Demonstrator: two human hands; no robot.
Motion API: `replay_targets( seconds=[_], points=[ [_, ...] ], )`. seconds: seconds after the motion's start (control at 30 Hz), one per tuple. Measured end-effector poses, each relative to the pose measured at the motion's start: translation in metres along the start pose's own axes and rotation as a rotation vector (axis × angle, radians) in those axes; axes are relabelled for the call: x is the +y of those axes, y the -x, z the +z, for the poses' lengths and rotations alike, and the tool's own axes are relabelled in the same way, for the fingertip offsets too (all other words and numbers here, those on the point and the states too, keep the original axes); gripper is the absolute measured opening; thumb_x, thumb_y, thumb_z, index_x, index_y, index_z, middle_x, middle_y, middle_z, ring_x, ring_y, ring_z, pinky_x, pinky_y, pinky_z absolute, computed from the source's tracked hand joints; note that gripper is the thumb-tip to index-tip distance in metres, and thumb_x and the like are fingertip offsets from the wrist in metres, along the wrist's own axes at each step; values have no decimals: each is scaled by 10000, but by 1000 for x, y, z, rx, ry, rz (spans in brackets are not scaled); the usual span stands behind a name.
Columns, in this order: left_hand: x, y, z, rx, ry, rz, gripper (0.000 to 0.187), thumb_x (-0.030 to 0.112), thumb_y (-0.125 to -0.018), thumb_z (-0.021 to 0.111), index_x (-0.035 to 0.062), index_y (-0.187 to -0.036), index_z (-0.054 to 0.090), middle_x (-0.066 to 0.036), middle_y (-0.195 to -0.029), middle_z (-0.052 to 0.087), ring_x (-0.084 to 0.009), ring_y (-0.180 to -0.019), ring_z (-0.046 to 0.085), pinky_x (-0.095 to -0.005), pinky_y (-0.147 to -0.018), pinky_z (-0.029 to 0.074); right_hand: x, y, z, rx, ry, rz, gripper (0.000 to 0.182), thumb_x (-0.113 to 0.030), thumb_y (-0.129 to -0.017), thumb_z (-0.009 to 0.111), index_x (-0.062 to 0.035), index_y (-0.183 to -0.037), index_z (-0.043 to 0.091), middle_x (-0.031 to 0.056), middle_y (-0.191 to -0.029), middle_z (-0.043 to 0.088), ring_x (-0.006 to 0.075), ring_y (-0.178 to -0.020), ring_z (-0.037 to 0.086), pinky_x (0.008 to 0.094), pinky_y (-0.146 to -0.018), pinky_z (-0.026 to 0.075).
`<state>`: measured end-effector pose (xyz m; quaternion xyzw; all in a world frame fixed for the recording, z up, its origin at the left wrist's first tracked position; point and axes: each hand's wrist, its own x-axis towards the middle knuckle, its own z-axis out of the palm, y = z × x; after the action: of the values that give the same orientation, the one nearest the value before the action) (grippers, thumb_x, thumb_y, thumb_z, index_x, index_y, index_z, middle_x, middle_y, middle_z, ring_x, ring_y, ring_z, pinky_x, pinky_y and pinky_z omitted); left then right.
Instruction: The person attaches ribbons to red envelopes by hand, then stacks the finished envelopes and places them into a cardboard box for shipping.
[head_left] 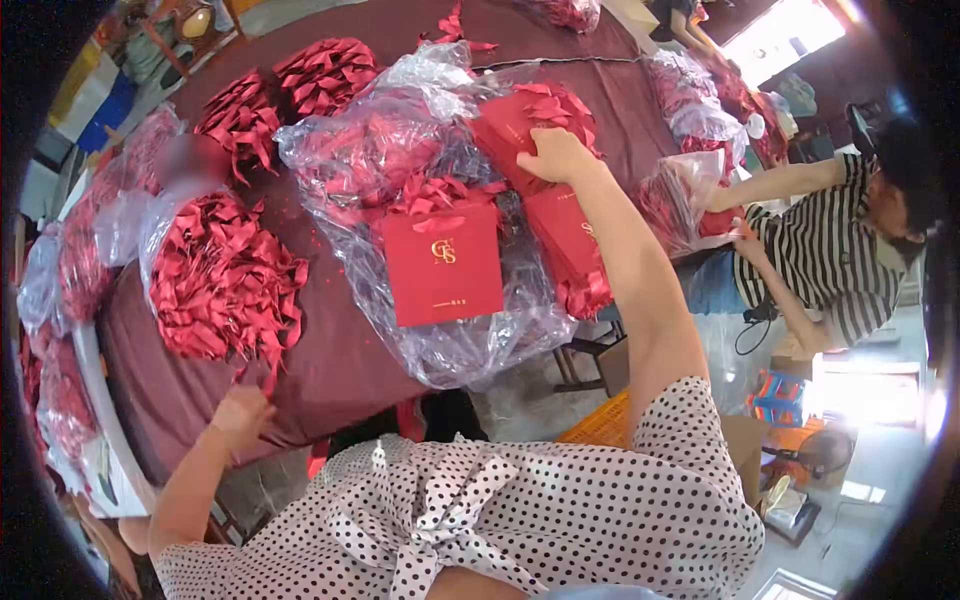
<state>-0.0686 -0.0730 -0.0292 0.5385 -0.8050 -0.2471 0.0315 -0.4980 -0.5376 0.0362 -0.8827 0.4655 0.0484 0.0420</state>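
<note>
My left hand [243, 412] is at the table's front edge, slightly blurred, with its fingers closed round a red ribbon [268, 374] just below a large heap of red ribbons [225, 275]. Reaching across the table, my right hand [560, 155] touches a stack of red paper gift bags [503, 128], its thumb and forefinger spread apart. Nearer to me, more red bags [565, 235] lie beneath my forearm. A red gift bag with gold lettering [445, 265] lies face up in the middle, on crumpled clear plastic [455, 355].
A dark red cloth [330, 370] covers the table. Further ribbon bundles [325, 75] lie at the back. Plastic-wrapped red goods [90, 250] line the left side. At right, a person in a striped shirt [820, 235] handles a plastic-wrapped red bundle [685, 205].
</note>
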Motion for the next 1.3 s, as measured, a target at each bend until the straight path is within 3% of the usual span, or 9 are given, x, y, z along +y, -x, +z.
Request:
replay_targets(
  seconds=[0.23, 0.4, 0.47, 0.6, 0.63, 0.9, 1.0, 1.13, 1.3],
  points=[
    [112, -177, -141, 668, 66, 43, 86, 0, -760, 591, 7, -791, 511, -139, -738, 491, -322, -715, 503, -374, -640, 416, 26, 10, -27, 181, -237, -23, 346, -267, -864, 398, 46, -926, 529, 297, -905, 577, 425, -889, 556, 479, -787, 441],
    [104, -374, -143, 442, 340, 40, 221, 205, -842, 539, -10, -882, 572, -146, -780, 604, -286, -692, 595, -371, -631, 461, 38, 15, -36, 232, -361, 10, 348, -266, -871, 403, 52, -966, 511, 301, -899, 569, 442, -878, 544, 481, -795, 417],
    [102, -452, -131, 174, 997, -252, 257, 236, -829, 592, -20, -849, 585, -113, -700, 592, -197, -613, 586, -319, -512, 498, 43, 16, -34, 289, -386, -67, 323, -242, -869, 416, 48, -978, 509, 302, -884, 566, 444, -865, 542, 480, -776, 422],
    [117, -547, -120, 301, 1189, -541, 280, 229, -773, 673, -26, -845, 582, -118, -698, 590, -220, -545, 580, -341, -441, 493, 42, 22, -42, 265, -452, -1, 298, -230, -882, 427, 28, -1011, 504, 308, -854, 562, 453, -863, 541, 489, -742, 429],
    [122, -556, -122, 353, 1167, -691, 286, 222, -756, 693, -28, -835, 580, -114, -685, 590, -225, -520, 576, -355, -419, 483, 42, 23, -42, 264, -454, 14, 298, -230, -882, 427, 28, -1011, 504, 308, -854, 562, 453, -863, 541, 489, -742, 429],
    [101, -597, -91, 459, 1338, -555, 217, 78, -645, 703, -25, -808, 602, -96, -687, 602, -201, -546, 567, -371, -457, 444, 50, 31, -45, 371, -506, 84, 311, -217, -898, 422, 10, -1103, 479, 295, -883, 566, 443, -875, 542, 494, -718, 425],
    [140, -566, -128, 482, 1408, -443, 259, 70, -715, 642, -12, -947, 561, -97, -826, 609, -200, -639, 589, -331, -520, 475, 63, 36, -46, 446, -531, 157, 298, -231, -900, 419, 20, -1041, 497, 297, -889, 561, 448, -894, 529, 495, -724, 423],
    [146, -554, -144, 289, 1456, -428, 164, 60, -781, 604, 18, -903, 504, -92, -779, 600, -191, -622, 614, -302, -527, 496, 81, 32, -42, 524, -496, 202, 313, -235, -897, 416, 19, -1060, 499, 303, -893, 567, 451, -887, 540, 488, -760, 437],
    [141, -542, -142, 424, 1742, -340, 203, 51, -804, 592, 22, -954, 458, -92, -787, 606, -212, -604, 621, -292, -520, 510, 97, 23, -55, 558, -463, 134, 330, -235, -902, 407, 20, -1093, 494, 293, -901, 574, 448, -881, 547, 495, -738, 441]
  ],
)
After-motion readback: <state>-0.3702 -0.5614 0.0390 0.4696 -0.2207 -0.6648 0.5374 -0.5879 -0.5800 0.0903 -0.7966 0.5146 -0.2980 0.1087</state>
